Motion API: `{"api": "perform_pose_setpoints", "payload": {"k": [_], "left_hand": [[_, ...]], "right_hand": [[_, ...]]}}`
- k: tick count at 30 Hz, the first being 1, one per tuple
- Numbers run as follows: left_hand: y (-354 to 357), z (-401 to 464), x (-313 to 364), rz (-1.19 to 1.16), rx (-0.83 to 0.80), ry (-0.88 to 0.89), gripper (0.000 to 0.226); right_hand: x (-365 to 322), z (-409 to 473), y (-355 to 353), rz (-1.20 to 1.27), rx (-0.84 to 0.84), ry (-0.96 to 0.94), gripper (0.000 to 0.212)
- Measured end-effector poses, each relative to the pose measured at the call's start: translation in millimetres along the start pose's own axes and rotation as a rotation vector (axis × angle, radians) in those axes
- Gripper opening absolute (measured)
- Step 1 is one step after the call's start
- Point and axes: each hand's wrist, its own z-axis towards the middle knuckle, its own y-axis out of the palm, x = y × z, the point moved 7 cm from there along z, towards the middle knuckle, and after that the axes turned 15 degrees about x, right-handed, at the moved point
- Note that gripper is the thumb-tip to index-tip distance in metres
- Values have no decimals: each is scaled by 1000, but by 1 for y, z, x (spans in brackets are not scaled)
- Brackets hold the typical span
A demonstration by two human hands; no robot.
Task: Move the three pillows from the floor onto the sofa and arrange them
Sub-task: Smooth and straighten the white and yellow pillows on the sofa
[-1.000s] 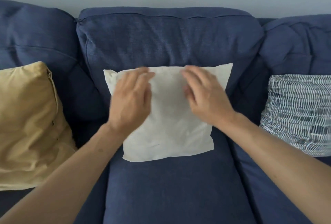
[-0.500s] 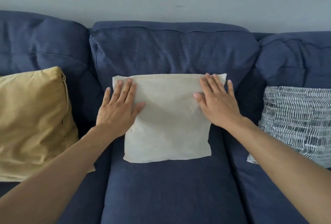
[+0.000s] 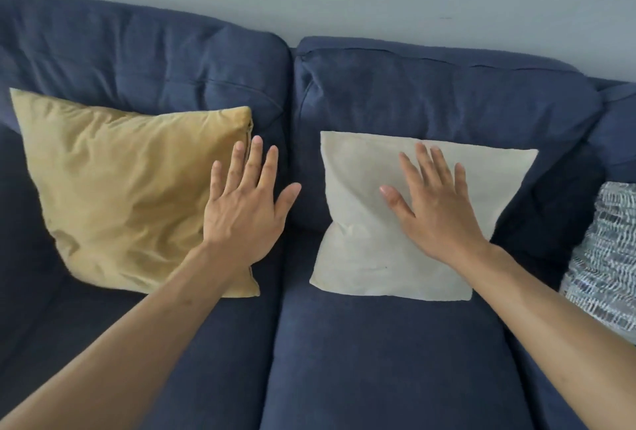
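right hand (image 3: 437, 209) lay spread flat on the cream pillow (image 3: 361, 257); left hand (image 3: 246, 209) hovered spread beside the yellow pillow (image 3: 130, 195). i judged both soft, light, best gripped at corners.

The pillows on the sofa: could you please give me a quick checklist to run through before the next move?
1. Yellow pillow leaning on the backrest: ok.
2. White pillow upright: not ok, it tilts.
3. Patterned pillow on the sofa: ok, though partly out of frame.
4. Left hand free, open over the yellow pillow's edge: ok.
5. Right hand flat on the white pillow: ok.
6. Even spacing: cannot tell.
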Motion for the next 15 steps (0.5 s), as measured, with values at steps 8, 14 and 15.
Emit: {"api": "perform_pose_setpoints", "payload": {"k": [8, 14, 15], "left_hand": [[-53, -36, -127, -24, -9, -32, 79], [-89, -54, -229, 12, -42, -46, 83], [-92, -56, -246, 23, -40, -48, 83]], "right_hand": [[-144, -4, 2, 43, 5, -53, 89], [-252, 2, -2, 114, 69, -81, 90], [-271, 5, -1, 127, 82, -88, 89]]}}
